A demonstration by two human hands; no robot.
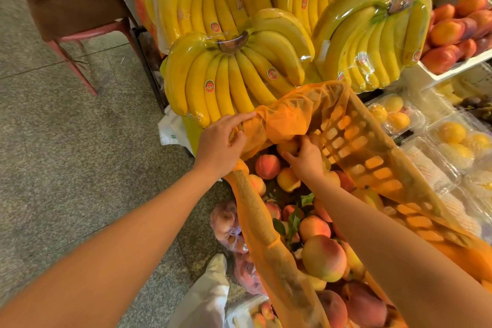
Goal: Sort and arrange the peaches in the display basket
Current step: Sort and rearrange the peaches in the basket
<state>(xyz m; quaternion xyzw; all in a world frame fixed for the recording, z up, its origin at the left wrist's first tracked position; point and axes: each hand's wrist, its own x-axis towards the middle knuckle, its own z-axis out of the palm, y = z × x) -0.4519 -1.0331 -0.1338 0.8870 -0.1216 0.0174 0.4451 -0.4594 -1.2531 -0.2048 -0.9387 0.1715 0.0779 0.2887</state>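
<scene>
My left hand point(217, 142): fingers clamped on sheer orange mesh cover point(287, 117) | my right hand point(306, 158): fingers closed around pale yellow-pink peach point(287, 146) | slotted orange plastic display basket point(372, 157) beneath.

Two bare forearms enter from the lower corners of the frame, without sleeves, watch or rings. The left hand point(221, 141) and right hand point(306, 157) are ungloved. At lower centre, a white trouser leg point(207, 298) shows.
</scene>
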